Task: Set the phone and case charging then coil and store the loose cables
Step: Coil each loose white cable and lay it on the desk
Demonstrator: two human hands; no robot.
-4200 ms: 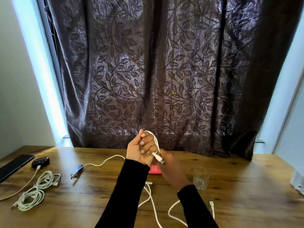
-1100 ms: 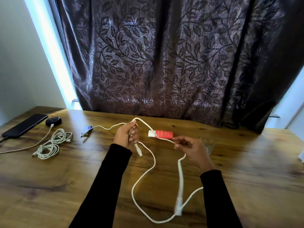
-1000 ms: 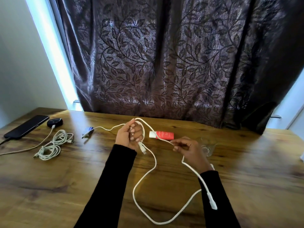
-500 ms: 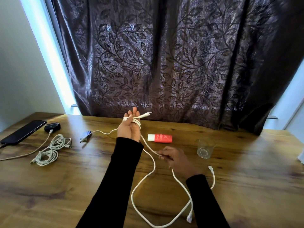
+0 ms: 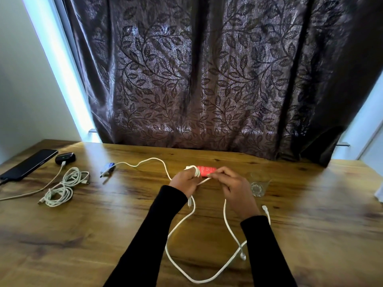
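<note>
So both hands are up over the middle of the wooden table [image 5: 310, 204] working the white cable [image 5: 178, 222]. The left hand [image 5: 185, 181] has a few turns of it wrapped around its curled fingers, so that grip is closed on the cable, and the right hand [image 5: 234, 186] pinches the strand just beside it between thumb and fingertips, also gripping the cable. The rest hangs down and lies in a big loose loop on the table near the sleeves, with one white plug end [image 5: 266, 210] lying just right of the right wrist. Another thin white lead [image 5: 145, 162] runs off from the left hand toward a small blue thing [image 5: 107, 167] – can't tell what it is. Far left there's the phone [image 5: 29, 164] lying flat, and the dark case [image 5: 65, 158] just beside it has a cable plugged in [image 5: 31, 192]. Near those sits a bundled cable [image 5: 64, 187], already coiled. Behind the hands is a red tube [image 5: 206, 170], a clear glass [image 5: 258, 184] stands to the right, and a dark leaf-patterned curtain [image 5: 207, 69] hangs at the back.
</note>
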